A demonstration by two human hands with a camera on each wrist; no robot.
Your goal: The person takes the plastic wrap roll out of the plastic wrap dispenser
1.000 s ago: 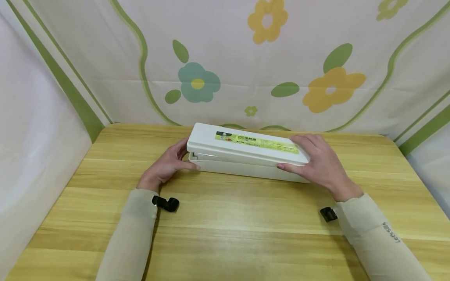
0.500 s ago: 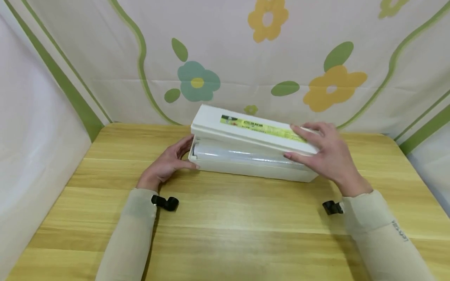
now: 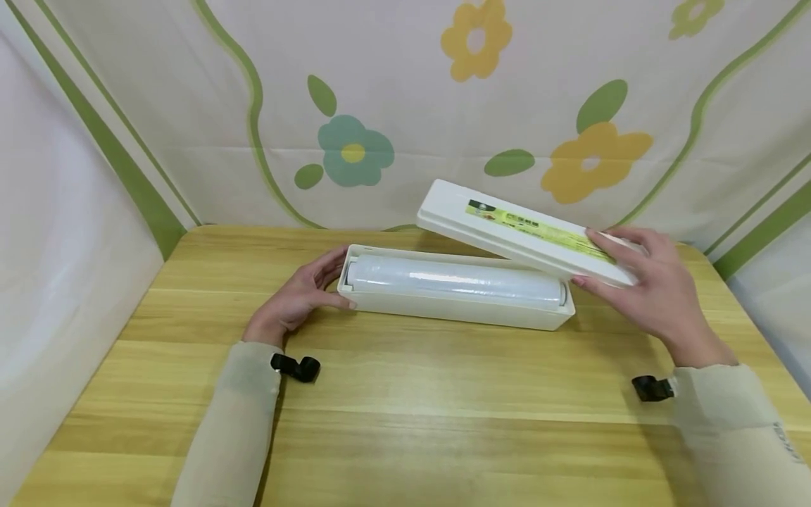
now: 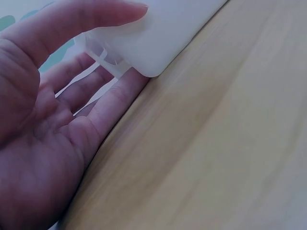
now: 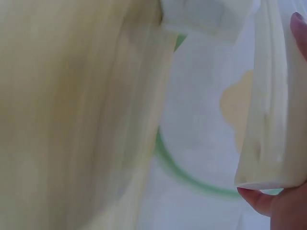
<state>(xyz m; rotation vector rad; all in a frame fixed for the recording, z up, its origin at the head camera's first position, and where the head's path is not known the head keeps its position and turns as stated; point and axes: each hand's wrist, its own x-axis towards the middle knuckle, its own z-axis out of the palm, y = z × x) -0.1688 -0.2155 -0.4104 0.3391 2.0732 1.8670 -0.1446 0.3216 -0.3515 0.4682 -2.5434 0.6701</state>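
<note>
A long white plastic box stands on the wooden table, its top uncovered. Inside lies a shiny roll of cling film, showing along its full length. My left hand holds the box's left end, thumb on the front face and fingers round the back; the left wrist view shows the thumb against the white wall. Up and to the right, my right hand grips the white lid by its right end. The lid, with a green and yellow label, slants above the box's back right part.
The wooden table extends in front of the box. A white cloth with printed flowers hangs right behind the table's back edge. Black clips are worn at both sleeve cuffs.
My right hand has lifted the lid off the box and carried it right and back, uncovering the cling film roll. My left hand has kept its place at the box's left end.
</note>
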